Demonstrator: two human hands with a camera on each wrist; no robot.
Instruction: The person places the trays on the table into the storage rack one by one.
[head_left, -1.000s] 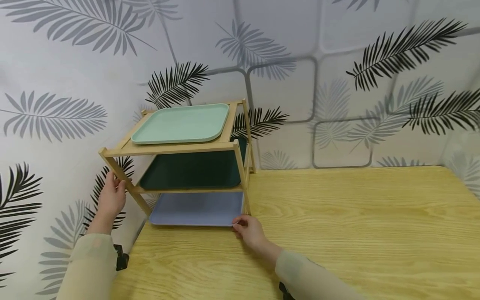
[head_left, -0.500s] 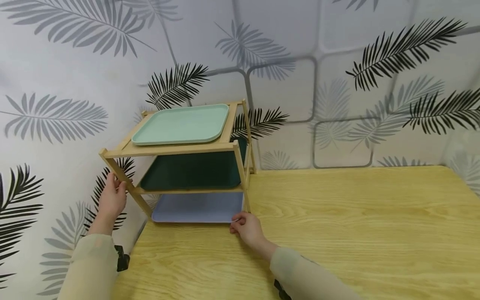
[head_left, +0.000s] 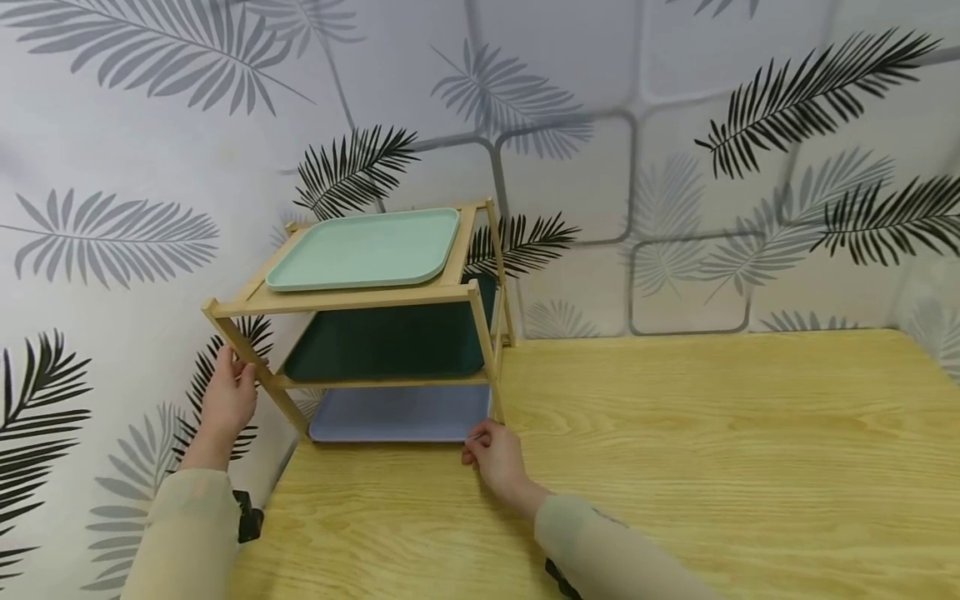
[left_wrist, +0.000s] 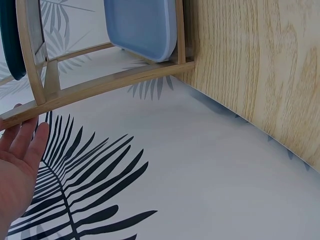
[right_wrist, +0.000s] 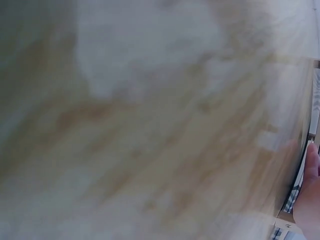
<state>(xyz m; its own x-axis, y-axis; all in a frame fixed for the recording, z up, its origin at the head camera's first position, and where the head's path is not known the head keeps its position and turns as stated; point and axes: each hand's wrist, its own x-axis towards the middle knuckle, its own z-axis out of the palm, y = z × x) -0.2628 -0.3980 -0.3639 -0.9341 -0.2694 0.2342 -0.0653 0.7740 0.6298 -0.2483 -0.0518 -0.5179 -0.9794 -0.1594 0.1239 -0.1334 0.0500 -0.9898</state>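
Note:
A three-tier wooden rack (head_left: 472, 293) stands at the table's back left corner against the wall. A light green tray (head_left: 363, 248) lies on its top shelf and a dark green tray (head_left: 386, 343) on the middle one. A blue tray (head_left: 397, 414) lies on the bottom level. My right hand (head_left: 493, 454) pinches that tray's front right corner with curled fingers. My left hand (head_left: 227, 396) rests with straight fingers against the rack's left front leg (left_wrist: 100, 86). In the left wrist view the blue tray (left_wrist: 142, 25) sits inside the frame. The right wrist view is blurred.
The wooden table (head_left: 712, 450) stretches out to the right of the rack. A leaf-patterned wall (head_left: 675, 167) closes in behind and on the left. The rack's left side overhangs the table's left edge (left_wrist: 235, 117).
The blue tray has slid a little further back under the rack, and my right hand followed it. My left hand stays on the rack's leg.

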